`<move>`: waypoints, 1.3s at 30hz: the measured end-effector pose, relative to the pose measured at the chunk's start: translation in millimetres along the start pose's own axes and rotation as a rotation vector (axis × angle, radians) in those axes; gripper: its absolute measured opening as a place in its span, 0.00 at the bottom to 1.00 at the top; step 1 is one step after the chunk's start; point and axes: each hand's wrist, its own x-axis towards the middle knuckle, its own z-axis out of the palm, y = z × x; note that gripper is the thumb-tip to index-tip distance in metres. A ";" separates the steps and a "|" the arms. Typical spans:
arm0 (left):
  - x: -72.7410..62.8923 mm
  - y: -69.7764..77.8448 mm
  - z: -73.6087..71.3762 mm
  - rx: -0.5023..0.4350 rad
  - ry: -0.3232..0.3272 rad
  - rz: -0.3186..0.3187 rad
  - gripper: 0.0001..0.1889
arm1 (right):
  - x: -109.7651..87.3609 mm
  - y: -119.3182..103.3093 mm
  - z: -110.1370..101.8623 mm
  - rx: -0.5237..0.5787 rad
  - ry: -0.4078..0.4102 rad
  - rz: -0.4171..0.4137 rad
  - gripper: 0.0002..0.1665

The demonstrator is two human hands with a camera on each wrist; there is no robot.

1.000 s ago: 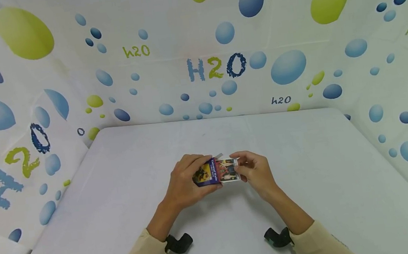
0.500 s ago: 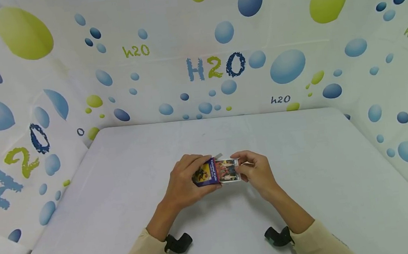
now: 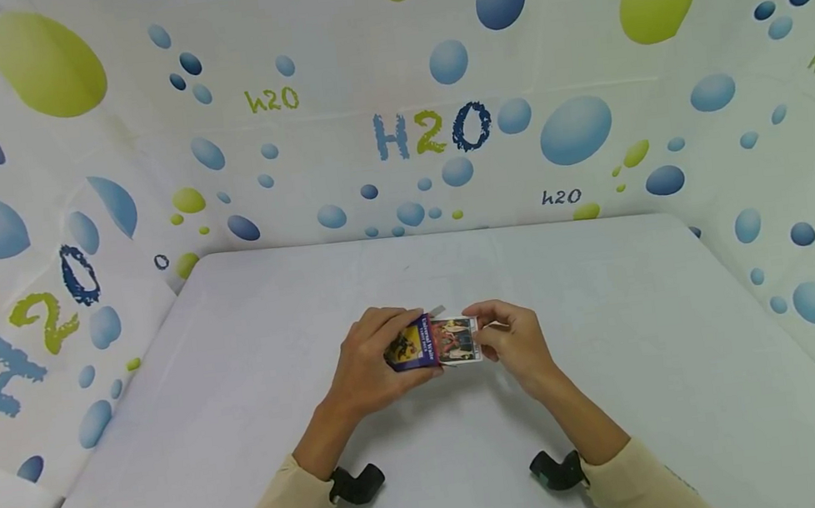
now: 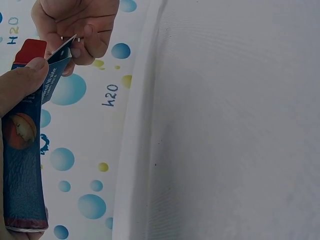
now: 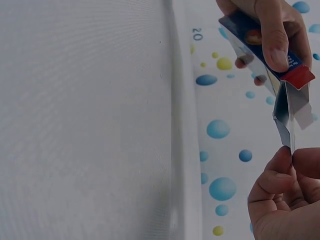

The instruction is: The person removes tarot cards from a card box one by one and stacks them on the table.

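In the head view, my left hand (image 3: 370, 363) grips a blue tarot deck box (image 3: 406, 348) lettered "Universal Waite". A picture card (image 3: 455, 341) with a white border sticks out of the box's right end. My right hand (image 3: 518, 346) pinches the outer edge of that card between thumb and finger. The left wrist view shows the left thumb (image 4: 25, 82) lying along the box's narrow side (image 4: 25, 175), near a raised red flap (image 4: 31, 51). Seen edge-on in the right wrist view, the card (image 5: 292, 137) is a thin strip. How many cards the box holds is hidden.
Both hands are above a white-covered table (image 3: 235, 332). A white curtain (image 3: 320, 12) printed with blue and green drops and "H2O" stands behind and at both sides. Black wrist cameras (image 3: 358, 484) are strapped at both sleeves.
My right hand and the pinched card have shifted very slightly to the right. The left hand and the box stay nearly in place.
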 end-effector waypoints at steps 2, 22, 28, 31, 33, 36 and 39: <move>0.4 0.3 0.0 0.002 -0.003 -0.003 0.43 | 0.2 -1.1 -0.7 -0.003 -0.001 0.002 0.18; 3.6 -0.4 -1.7 0.023 0.006 0.003 0.42 | 5.0 -0.2 -8.6 0.008 0.041 0.008 0.18; 5.4 0.1 -2.1 0.018 0.007 0.002 0.42 | 6.3 0.0 -10.8 -0.017 0.047 0.009 0.16; 5.7 0.4 -2.6 0.019 0.008 0.003 0.42 | 6.8 -0.3 -11.5 -0.027 0.045 0.000 0.15; 5.8 0.3 -2.9 0.022 0.006 -0.001 0.42 | 6.7 -1.0 -11.9 -0.032 0.043 -0.005 0.14; 5.7 -0.1 -3.5 0.027 0.009 -0.010 0.43 | 7.1 -1.3 -12.0 -0.038 0.048 -0.003 0.14; 6.2 -0.4 -4.6 0.024 0.014 -0.019 0.42 | 7.8 -0.9 -12.2 -0.037 0.059 0.007 0.13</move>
